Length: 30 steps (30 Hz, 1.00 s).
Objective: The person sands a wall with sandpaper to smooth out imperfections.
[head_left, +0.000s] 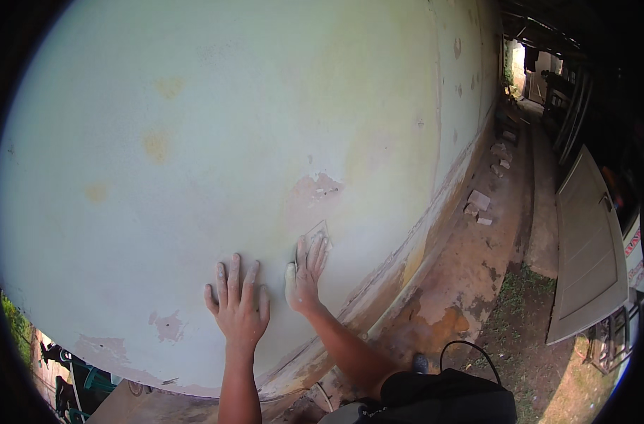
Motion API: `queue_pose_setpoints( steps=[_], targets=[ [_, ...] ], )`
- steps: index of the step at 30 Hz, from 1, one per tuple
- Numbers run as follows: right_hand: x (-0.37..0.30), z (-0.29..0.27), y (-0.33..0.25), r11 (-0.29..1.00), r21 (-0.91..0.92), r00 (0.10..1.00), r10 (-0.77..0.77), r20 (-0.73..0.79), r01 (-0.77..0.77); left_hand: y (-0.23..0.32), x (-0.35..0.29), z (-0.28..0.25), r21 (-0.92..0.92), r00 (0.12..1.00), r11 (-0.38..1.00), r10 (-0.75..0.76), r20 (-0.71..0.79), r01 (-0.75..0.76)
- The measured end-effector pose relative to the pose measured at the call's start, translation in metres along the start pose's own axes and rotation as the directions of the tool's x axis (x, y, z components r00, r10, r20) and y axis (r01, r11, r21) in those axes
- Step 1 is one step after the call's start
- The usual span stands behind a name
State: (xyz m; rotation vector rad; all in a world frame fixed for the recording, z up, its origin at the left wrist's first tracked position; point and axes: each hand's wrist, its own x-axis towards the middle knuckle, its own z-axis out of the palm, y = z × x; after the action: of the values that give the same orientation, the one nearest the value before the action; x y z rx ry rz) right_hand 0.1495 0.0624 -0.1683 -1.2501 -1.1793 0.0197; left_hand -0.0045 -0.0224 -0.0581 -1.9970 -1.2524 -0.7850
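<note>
A large pale green wall [216, 141] fills most of the view, with patches of peeled paint. My left hand [238, 304] lies flat on it, fingers spread, holding nothing. To its right, my right hand [305, 279] presses a thin, pale sheet of sandpaper [320, 227] against the wall. Fingers cover most of the sheet; its upper corner sticks out past the fingertips, and the thumb sits at the left side. Both hands are whitened with dust. Just above the sandpaper is a bare, pinkish patch [311, 196] where paint has come off.
Along the wall's foot runs a stained concrete ledge [435, 300] with broken block pieces [479, 201] on it. A pale door panel [587, 247] leans at the right, near a patch of grass [523, 297]. Green chairs [96, 379] stand at the lower left.
</note>
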Motion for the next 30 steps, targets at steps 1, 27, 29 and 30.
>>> queue_pose_setpoints(
  steps=[1,27,29,30],
  targets=[
    [-0.009,0.003,0.002,0.996,-0.038,0.995,-0.081,0.057,0.083,-0.001,0.000,0.002,0.007,0.999,1.000,0.016,0.031,-0.016],
    [0.198,-0.070,0.142,0.842,0.176,0.826,0.536,-0.174,-0.509,0.037,0.017,-0.008,-0.035,0.881,0.963,-0.228,0.414,0.266],
    [0.188,-0.060,0.124,0.899,0.211,0.876,0.426,-0.225,-0.383,0.039,0.013,-0.001,-0.041,0.901,0.961,-0.241,0.361,0.274],
    [0.166,-0.048,0.108,0.930,0.170,0.912,0.357,-0.200,-0.327,0.042,0.012,0.005,-0.034,0.898,0.960,-0.246,0.366,0.277]
  ],
)
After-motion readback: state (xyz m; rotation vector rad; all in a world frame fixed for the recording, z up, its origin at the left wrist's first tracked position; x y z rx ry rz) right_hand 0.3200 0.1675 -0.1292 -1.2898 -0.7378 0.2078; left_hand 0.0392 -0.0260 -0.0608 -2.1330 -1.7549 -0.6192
